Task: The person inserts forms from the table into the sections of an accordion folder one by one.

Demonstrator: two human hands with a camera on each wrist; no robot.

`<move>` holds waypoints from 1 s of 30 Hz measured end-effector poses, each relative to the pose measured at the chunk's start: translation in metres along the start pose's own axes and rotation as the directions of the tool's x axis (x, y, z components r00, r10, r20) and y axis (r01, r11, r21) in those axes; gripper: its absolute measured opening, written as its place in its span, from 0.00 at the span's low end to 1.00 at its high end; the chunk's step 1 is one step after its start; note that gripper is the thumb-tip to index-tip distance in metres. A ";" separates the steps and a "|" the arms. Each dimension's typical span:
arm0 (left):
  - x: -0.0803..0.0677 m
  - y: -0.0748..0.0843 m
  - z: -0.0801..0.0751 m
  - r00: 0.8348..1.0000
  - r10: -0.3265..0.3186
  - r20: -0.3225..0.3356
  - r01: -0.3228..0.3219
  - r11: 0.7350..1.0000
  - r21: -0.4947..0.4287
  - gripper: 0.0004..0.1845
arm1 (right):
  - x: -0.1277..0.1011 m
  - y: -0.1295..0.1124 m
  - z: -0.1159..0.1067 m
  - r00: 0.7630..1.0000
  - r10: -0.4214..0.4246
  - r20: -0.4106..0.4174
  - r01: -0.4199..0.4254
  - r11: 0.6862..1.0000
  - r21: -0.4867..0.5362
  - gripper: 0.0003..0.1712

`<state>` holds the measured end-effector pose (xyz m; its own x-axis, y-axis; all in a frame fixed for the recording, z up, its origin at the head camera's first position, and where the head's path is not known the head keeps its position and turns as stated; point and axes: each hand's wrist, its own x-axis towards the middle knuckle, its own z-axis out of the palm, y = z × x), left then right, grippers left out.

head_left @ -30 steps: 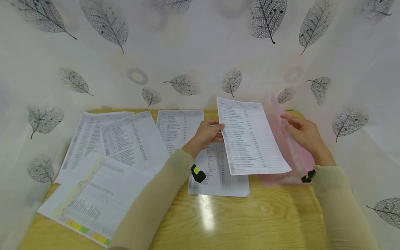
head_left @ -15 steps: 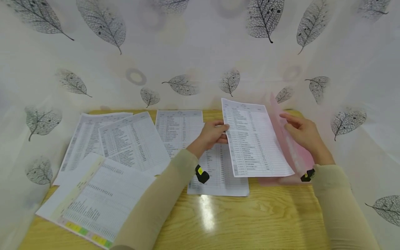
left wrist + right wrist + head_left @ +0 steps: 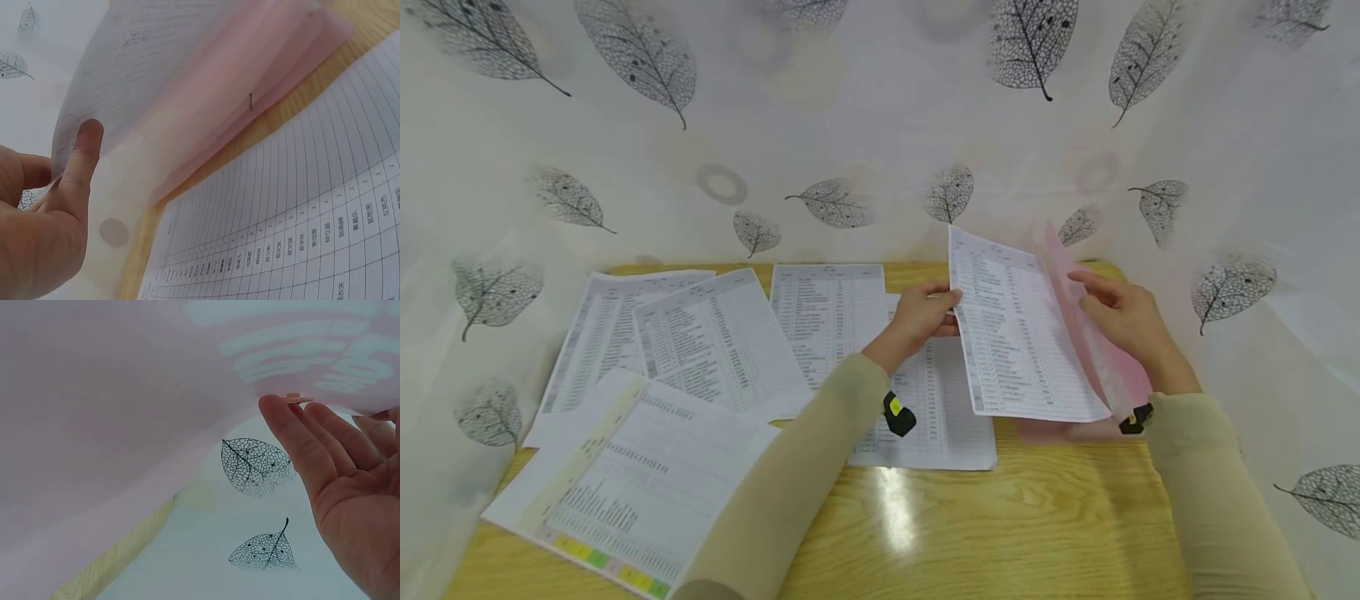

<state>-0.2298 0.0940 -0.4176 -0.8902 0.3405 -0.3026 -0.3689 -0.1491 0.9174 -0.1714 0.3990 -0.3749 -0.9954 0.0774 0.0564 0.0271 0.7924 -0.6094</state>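
Note:
In the head view my left hand point(image 3: 917, 317) pinches the left edge of a printed sheet point(image 3: 1018, 333), raised and tilted above the table. The left wrist view shows the thumb on one face of that sheet point(image 3: 147, 56). To the right, my right hand point(image 3: 1131, 329) holds up the edge of a pink translucent plastic folder point(image 3: 1126, 375). Seen from the right wrist, the fingertips point(image 3: 270, 405) pinch the folder's edge beside a small button-like piece point(image 3: 297, 399). The sheet's right side overlaps the folder's opening in the head view.
Below the left forearm lie two printed sheets point(image 3: 827, 308) point(image 3: 955, 442). More printed sheets point(image 3: 722, 350) overlap on the left, with a sheet bearing coloured tabs point(image 3: 625, 492) at front left. A leaf-patterned curtain point(image 3: 865, 108) surrounds the wooden table point(image 3: 1000, 525).
My left hand has carried the sheet rightward toward the pink folder, and the sheet has turned and tilted more. The right hand stays in place at the folder's edge.

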 end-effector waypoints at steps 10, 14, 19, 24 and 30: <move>0.003 -0.003 0.011 0.991 0.090 -0.097 -0.089 0.996 0.016 0.18 | 0.001 0.001 0.001 1.000 -0.020 -0.019 0.020 1.000 0.007 0.25; 0.003 -0.001 0.012 0.983 0.132 -0.131 -0.126 0.991 0.052 0.19 | 0.002 0.001 0.001 0.999 -0.024 -0.021 0.024 0.999 0.023 0.25; 0.003 0.001 0.015 0.973 0.155 -0.172 -0.146 0.987 0.066 0.19 | 0.002 0.000 0.001 0.999 -0.037 -0.026 0.038 0.998 0.040 0.25; 0.003 -0.004 0.025 0.983 0.128 -0.128 -0.123 0.991 0.045 0.17 | 0.000 -0.001 0.000 1.000 -0.018 -0.025 0.019 0.999 0.044 0.25; 0.002 -0.012 0.033 0.997 0.067 -0.045 -0.068 0.998 -0.015 0.18 | 0.001 -0.003 0.000 1.000 0.013 -0.005 -0.013 0.999 0.030 0.25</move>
<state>-0.2181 0.1272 -0.4201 -0.9241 0.2877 -0.2516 -0.3115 -0.1855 0.9320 -0.1721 0.3964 -0.3727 -0.9945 0.0908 0.0528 0.0369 0.7731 -0.6332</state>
